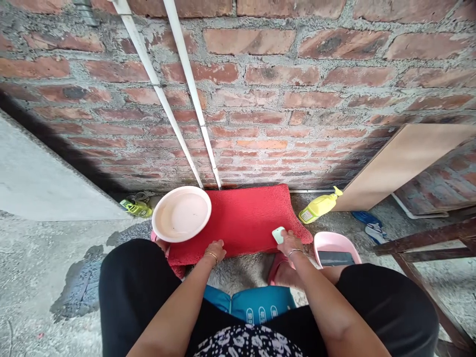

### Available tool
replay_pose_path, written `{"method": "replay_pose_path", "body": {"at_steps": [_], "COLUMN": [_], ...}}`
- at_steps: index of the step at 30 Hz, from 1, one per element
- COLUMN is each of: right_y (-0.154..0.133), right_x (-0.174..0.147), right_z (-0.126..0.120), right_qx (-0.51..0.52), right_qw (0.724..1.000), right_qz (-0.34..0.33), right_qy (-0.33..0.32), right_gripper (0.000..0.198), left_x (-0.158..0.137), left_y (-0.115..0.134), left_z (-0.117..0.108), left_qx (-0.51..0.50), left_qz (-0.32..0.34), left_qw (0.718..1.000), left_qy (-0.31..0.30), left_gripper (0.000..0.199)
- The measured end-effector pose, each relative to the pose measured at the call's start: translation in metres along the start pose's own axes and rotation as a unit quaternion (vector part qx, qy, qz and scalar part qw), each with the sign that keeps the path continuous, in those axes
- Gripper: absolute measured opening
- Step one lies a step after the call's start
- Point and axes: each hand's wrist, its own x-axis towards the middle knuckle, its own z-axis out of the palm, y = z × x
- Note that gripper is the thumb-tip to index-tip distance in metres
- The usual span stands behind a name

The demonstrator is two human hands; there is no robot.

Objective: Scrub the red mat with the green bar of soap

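A red mat (245, 218) with a looped edge is spread out in front of me, its near side hanging down a little. My left hand (215, 251) is closed at the mat's near edge, with fingers curled onto it. Over the mat's right part, my right hand (290, 243) grips a small pale green block (278, 235) with rounded corners; whether it is soap or a brush I cannot make out. A pale pink basin (182, 214) rests on the mat's left end.
A yellow pump bottle (320, 206) leans right of the mat. Below it sits a pink tub (332, 239) with something dark inside. A yellow-green bottle (137, 208) lies left of the basin. Behind rises a brick wall (260, 99) with two white pipes (189, 84). Wet patches mark the floor.
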Motion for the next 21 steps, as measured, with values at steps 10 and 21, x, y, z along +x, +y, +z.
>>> {"method": "replay_pose_path", "body": {"at_steps": [10,21], "right_y": [0.0,-0.08], "right_x": [0.009,0.008], "right_z": [-0.019,-0.007], "right_qx": [0.097,0.027], "right_qw": [0.991,0.999], "right_qz": [0.094,-0.02], "right_qy": [0.02,-0.017], "right_gripper": [0.053,0.05], "left_x": [0.001,-0.002], "left_y": [-0.003,-0.025], "left_z": [-0.004,-0.013], "left_qx": [0.035,-0.001], "left_qz": [0.008,-0.037], "left_qw": [0.999,0.999], "left_qy": [-0.028,-0.023], "left_gripper": [0.032,0.037]}}
